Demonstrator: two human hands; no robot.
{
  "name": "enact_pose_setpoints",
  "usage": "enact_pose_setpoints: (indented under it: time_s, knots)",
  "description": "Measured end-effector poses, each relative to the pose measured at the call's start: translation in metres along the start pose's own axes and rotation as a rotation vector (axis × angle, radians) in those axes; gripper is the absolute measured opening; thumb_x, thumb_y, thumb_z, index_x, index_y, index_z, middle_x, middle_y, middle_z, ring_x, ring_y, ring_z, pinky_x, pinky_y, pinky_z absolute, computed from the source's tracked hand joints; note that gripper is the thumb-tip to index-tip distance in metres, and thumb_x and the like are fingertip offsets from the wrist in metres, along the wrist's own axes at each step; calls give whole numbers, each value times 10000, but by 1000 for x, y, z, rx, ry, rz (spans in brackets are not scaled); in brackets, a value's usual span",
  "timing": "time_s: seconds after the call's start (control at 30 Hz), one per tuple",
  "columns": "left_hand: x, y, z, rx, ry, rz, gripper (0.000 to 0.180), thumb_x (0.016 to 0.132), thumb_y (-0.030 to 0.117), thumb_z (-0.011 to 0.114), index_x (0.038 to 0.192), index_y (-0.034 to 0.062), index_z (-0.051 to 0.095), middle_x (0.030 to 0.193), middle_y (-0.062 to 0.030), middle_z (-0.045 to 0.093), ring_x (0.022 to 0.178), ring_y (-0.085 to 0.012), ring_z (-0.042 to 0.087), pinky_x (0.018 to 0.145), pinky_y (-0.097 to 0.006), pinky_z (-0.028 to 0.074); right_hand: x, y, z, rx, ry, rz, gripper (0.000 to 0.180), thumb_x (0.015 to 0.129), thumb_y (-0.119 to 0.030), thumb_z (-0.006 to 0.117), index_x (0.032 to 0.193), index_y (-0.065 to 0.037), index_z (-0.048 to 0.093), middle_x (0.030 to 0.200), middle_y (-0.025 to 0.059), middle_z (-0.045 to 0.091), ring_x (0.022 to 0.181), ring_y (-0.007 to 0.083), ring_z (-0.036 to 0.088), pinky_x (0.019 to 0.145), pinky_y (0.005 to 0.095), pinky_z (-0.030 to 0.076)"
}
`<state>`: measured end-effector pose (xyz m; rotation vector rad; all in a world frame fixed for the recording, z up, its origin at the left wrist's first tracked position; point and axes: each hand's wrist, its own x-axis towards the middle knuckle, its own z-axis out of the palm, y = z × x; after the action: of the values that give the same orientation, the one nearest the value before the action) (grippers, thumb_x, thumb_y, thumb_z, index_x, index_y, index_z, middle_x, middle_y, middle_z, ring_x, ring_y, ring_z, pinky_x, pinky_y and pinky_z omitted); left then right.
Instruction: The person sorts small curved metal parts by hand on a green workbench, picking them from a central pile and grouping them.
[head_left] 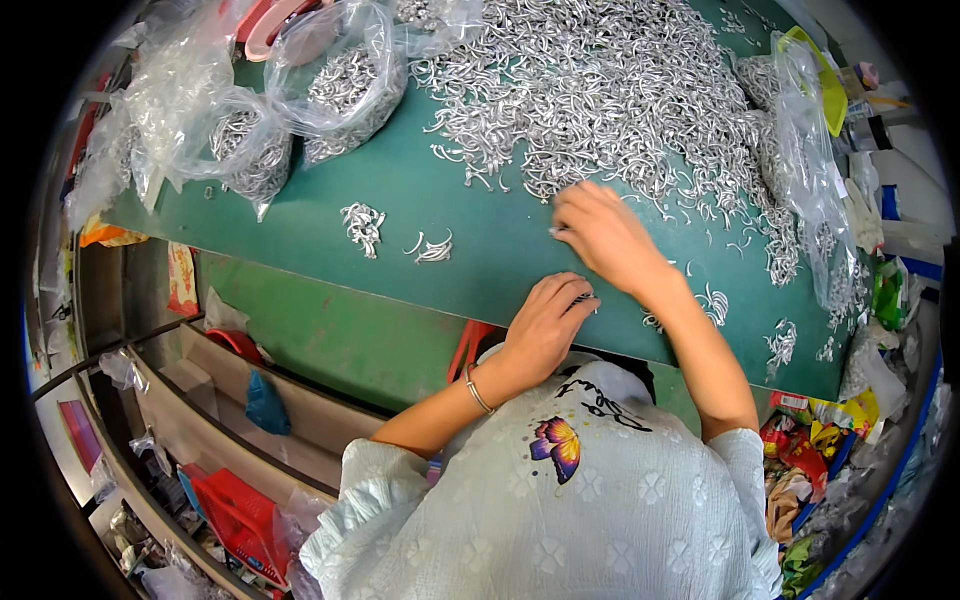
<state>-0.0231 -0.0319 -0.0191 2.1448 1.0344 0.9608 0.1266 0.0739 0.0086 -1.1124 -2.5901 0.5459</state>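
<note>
A big pile of small, curved silver metal pieces (610, 90) covers the far part of the green table (470, 235). At the pile's near edge is my right hand (608, 240), its fingers curled and pressed together; whatever they hold is hidden. Close to the table's front edge, my left hand (548, 322) is closed around a few of the curved metal pieces, which show between thumb and fingers. Left of my hands lie a small heap of pieces (363, 228) and a smaller group (435, 248). Beside my right forearm sits another little heap (713, 305).
Clear plastic bags of metal pieces (345, 85) stand at the far left. A long plastic bag (810, 170) lies along the right end. One more heap (782, 343) is near the right front edge. Below left are a beige shelf (300, 440) and a red basket (240, 525).
</note>
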Motion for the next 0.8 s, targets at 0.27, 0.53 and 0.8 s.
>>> enact_pose_setpoints:
  time_s: [0.27, 0.53, 0.8]
  knots:
    - [2, 1, 1, -11, 1, -11, 306, 721, -14, 629, 1027, 2, 633, 1111, -126, 575, 1116, -312, 527, 956, -420, 431, -43, 27, -29, 261, 216, 454, 140, 843, -35, 672, 968, 2, 621, 782, 91, 597, 665, 168, 547, 610, 296, 454]
    - [3, 5, -1, -24, 8, -50, 310, 717, -69, 628, 1013, 21, 649, 1089, -113, 591, 1089, -316, 548, 920, -418, 444, -42, 16, -33, -31, 349, 242, 225, 776, -137, 722, 952, -36, 625, 931, 106, 601, 918, 313, 545, 803, 406, 425]
    - [2, 3, -3, 4, 7, -45, 300, 718, -73, 609, 1001, 19, 648, 1081, -111, 596, 1082, -316, 550, 925, -423, 436, -60, 22, -47, -269, 9, 483, 244, 746, -117, 739, 895, -21, 571, 890, 125, 576, 872, 340, 559, 776, 448, 453]
